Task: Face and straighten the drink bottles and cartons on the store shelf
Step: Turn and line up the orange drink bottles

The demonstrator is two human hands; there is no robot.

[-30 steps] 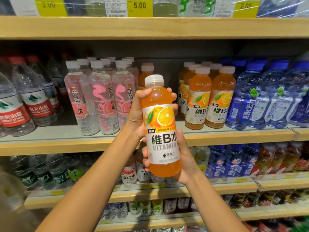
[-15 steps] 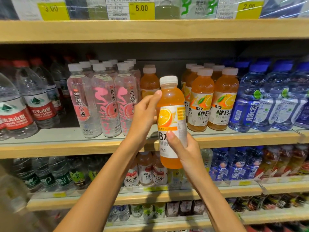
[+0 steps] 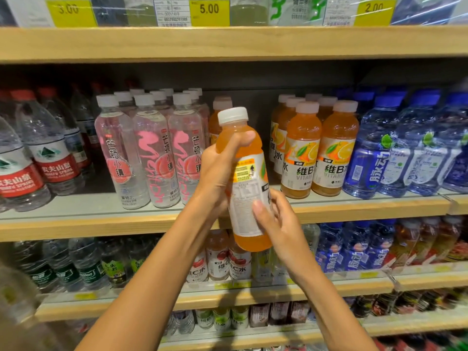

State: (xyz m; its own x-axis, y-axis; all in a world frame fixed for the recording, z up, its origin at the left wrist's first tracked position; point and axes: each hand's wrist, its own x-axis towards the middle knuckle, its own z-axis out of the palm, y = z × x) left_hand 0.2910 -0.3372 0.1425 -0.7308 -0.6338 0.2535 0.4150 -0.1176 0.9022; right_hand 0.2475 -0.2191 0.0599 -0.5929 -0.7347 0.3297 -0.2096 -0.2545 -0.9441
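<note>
An orange vitamin drink bottle [image 3: 247, 178] with a white cap is held in the air in front of the middle shelf [image 3: 101, 224], tilted slightly left. Its back label with small print faces me. My left hand [image 3: 220, 171] wraps the upper body, thumb across the shoulder. My right hand [image 3: 276, 224] grips the lower part, thumb on the label. Behind the held bottle is a gap in the row, with one orange bottle [image 3: 218, 117] standing at the back. More orange bottles [image 3: 331, 153] stand to the right, fronts facing out.
Pink-labelled clear bottles [image 3: 152, 153] stand left of the gap, red-labelled water bottles [image 3: 55, 153] further left, blue bottles [image 3: 374, 153] on the right. The shelf above carries yellow price tags [image 3: 209, 11]. Lower shelves hold more small bottles [image 3: 228, 262].
The bottle has been turned in my hands: its orange front label faced me a second ago, now the back label does. It has also moved up and closer to the shelf.
</note>
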